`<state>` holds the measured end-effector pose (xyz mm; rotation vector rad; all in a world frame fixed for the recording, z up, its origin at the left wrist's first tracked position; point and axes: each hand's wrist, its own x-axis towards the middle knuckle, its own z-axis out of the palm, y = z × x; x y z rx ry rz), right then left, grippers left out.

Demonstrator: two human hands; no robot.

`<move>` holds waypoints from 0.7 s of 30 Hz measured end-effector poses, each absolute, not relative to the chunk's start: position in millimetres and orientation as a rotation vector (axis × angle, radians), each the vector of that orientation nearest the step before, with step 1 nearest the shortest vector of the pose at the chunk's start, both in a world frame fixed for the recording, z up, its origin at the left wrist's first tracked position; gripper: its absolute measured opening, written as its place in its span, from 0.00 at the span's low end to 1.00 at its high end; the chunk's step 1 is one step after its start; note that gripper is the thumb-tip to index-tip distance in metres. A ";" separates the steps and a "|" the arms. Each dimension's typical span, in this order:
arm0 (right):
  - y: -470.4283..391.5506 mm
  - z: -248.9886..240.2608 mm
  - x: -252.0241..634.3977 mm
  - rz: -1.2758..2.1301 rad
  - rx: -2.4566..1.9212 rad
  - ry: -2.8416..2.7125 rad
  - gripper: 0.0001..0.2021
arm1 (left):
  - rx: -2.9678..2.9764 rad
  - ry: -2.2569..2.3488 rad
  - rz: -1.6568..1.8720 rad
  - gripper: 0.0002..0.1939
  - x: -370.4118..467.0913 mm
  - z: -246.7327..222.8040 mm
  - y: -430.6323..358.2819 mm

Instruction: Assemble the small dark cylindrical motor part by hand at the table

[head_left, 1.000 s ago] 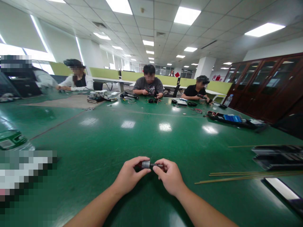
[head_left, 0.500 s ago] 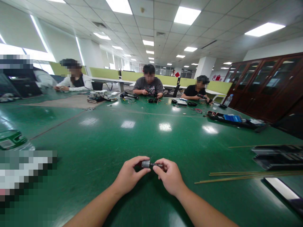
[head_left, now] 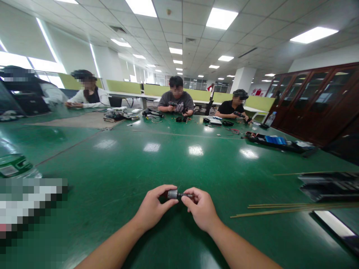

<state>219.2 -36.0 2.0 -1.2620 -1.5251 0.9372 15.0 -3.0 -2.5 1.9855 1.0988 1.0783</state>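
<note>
Low in the middle of the view, my left hand [head_left: 153, 207] pinches a small grey metal cylinder [head_left: 172, 194] between thumb and fingers. A thin, dark, ribbed shaft [head_left: 185, 195] sticks out of the cylinder's right end. Its far end sits in the fingertips of my right hand [head_left: 202, 209]. Cylinder and shaft lie level, in one line, just above the green table [head_left: 157, 164]. My fingers hide both outer ends, so the exact kind of part cannot be made out.
Thin brass-coloured rods [head_left: 263, 212], black metal pieces [head_left: 322, 186] and a phone [head_left: 335, 226] lie at right. A bottle with a green label [head_left: 17, 166] is at left. A black tray [head_left: 291, 145] stands further back. Several people sit across the table, some handling tools and parts.
My hands and the metal part hold almost exactly the same place. Across the table, the people have shifted their heads and hands slightly.
</note>
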 end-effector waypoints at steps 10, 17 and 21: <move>-36.4 1.9 219.1 0.946 -1.258 -1.511 0.10 | 1.975 1.089 1.073 0.17 14.1 -0.8 -3.5; -35.9 0.5 219.9 0.953 -1.258 -1.509 0.11 | 1.978 1.096 1.085 0.17 14.2 -1.1 -3.4; -35.6 0.6 219.7 0.950 -1.254 -1.503 0.11 | 1.971 1.100 1.098 0.17 14.3 -1.0 -3.3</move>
